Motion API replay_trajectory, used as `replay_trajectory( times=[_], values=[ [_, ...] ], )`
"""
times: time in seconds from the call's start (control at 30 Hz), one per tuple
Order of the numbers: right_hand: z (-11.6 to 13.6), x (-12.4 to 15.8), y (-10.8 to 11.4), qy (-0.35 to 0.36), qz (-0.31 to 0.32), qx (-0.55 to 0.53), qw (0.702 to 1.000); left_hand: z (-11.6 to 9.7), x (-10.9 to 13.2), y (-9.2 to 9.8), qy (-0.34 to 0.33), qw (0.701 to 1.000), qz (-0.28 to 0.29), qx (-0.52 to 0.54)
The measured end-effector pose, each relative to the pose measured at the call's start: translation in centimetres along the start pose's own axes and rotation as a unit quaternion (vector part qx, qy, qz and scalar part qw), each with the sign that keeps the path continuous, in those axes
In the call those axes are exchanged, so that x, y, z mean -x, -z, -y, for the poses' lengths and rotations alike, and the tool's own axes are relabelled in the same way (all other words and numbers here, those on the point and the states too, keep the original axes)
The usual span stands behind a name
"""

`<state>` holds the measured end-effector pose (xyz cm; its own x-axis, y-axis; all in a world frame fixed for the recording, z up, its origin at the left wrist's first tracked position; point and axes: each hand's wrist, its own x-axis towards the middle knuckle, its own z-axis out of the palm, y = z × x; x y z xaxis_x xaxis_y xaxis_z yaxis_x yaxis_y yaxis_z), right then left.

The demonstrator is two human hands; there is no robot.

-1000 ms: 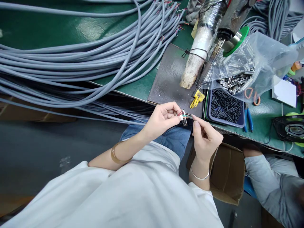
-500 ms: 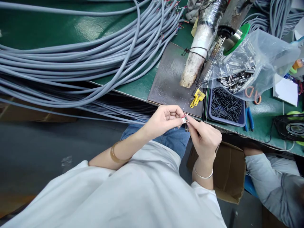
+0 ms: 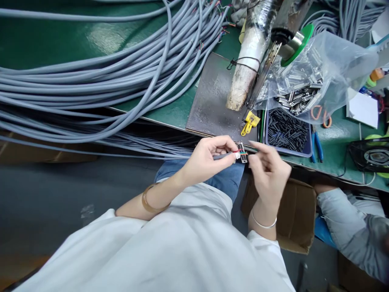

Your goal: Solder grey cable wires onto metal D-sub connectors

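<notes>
My left hand is closed around the end of a grey cable, just below the bench edge. At that cable's tip, coloured wires run into a small metal connector. My right hand sits right of the connector, fingers loosely curled and blurred, its fingertips close to the connector; whether they touch it I cannot tell. Both hands hover over my lap, above blue jeans.
A big bundle of grey cables covers the green bench. A dark metal plate, a wrapped tool, a yellow clip, a blue tray of black tubes, a plastic bag of connectors and blue pliers lie ahead. Another person's sleeve is at right.
My right hand came in to meet the left at the connector, then drew back slightly to the right. The connector now shows between the two hands.
</notes>
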<state>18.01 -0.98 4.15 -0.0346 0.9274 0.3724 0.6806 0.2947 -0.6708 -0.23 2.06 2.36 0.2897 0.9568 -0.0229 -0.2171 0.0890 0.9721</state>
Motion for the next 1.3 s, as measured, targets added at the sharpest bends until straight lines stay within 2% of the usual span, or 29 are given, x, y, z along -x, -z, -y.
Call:
replay_trajectory(
  times=[0.07, 0.13, 0.17, 0.2, 0.27, 0.33, 0.37, 0.43, 0.53, 0.6, 0.77, 0.87, 1.0, 1.17, 1.3],
  values=[
    [0.3, -0.1, -0.7, 0.063, 0.055, 0.034, 0.996, 0.2, 0.1, -0.2, -0.013, 0.999, 0.001, -0.03],
    [0.3, -0.1, -1.1, 0.118, 0.049, 0.072, 0.989, 0.2, 0.1, -0.3, -0.013, 1.0, 0.005, -0.021],
    [0.3, -0.1, -1.2, 0.123, 0.031, 0.082, 0.989, 0.2, 0.1, -0.3, -0.01, 1.0, 0.007, -0.003],
    [0.1, -0.1, -1.1, 0.111, -0.003, 0.078, 0.991, 0.1, 0.0, -0.3, -0.005, 1.0, 0.006, 0.02],
    [-0.2, -0.3, -0.6, 0.061, -0.131, 0.023, 0.989, 0.1, -0.2, -0.1, 0.003, 0.997, -0.004, 0.072],
    [-0.5, -0.6, -0.1, 0.043, -0.273, -0.073, 0.958, 0.2, -0.4, 0.3, 0.015, 0.993, -0.018, 0.117],
    [-0.5, -0.8, 0.1, 0.055, -0.319, -0.116, 0.939, 0.3, -0.6, 0.5, 0.023, 0.99, -0.023, 0.134],
    [-0.4, -0.8, -0.1, 0.084, -0.347, -0.15, 0.922, 0.3, -0.8, 0.9, 0.039, 0.987, -0.022, 0.157],
    [0.2, 0.0, -1.4, 0.081, -0.317, -0.105, 0.939, 0.2, -0.9, 1.1, 0.045, 0.984, -0.019, 0.174],
    [0.5, 0.7, -2.5, 0.057, -0.267, -0.083, 0.958, 0.1, -0.9, 1.2, 0.045, 0.983, -0.018, 0.178],
    [0.2, 1.1, -4.5, -0.007, -0.147, -0.136, 0.98, 0.2, -0.8, 1.2, 0.034, 0.989, -0.009, 0.147],
    [-0.4, 0.5, -4.7, 0.036, -0.151, -0.081, 0.985, 0.5, -0.9, 1.0, 0.031, 0.995, -0.014, 0.095],
    [-1.1, -0.3, -4.6, 0.122, -0.151, 0.014, 0.981, 0.7, -1.4, 0.6, 0.036, 0.996, -0.052, 0.056],
    [-1.7, -1.1, -4.3, 0.135, -0.122, 0.003, 0.983, 0.9, -2.4, 0.0, 0.026, 0.993, -0.095, 0.062],
    [-1.8, -1.8, -4.2, 0.134, -0.106, -0.013, 0.985, 0.9, -3.1, -0.2, -0.006, 0.991, -0.121, 0.054]
  ],
)
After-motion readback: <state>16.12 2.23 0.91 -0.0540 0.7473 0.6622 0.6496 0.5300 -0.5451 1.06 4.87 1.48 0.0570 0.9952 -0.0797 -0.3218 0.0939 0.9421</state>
